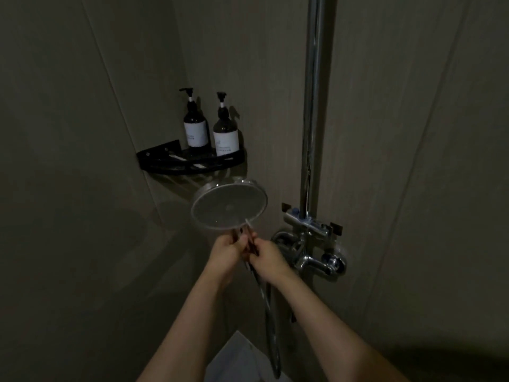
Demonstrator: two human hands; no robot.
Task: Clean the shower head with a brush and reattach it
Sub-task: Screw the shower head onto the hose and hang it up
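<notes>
Shower head (229, 206): round, flat, grey perforated face with chrome rim, face turned toward the camera; off its mount, held up at centre frame, at 7 o'clock of the shelf (192, 161).
Left hand (226, 252): fingers curled round the head's handle, just below the disc.
Right hand (268, 257): pinches a thin brush (250, 232), its pale tip touching the disc's lower edge at 5 o'clock.
Hose (271, 321): chrome, hangs down from the handle.
Bottles (210, 128): two, dark, pump-topped, white labels; print too small to read. Upright, side by side on the black corner shelf.
Riser pipe (314, 106): chrome, vertical, at 3 o'clock of the bottles; mixer tap (311, 244) at its foot, just right of the hands.
Walls (82, 133): large beige tiles, dim light.
</notes>
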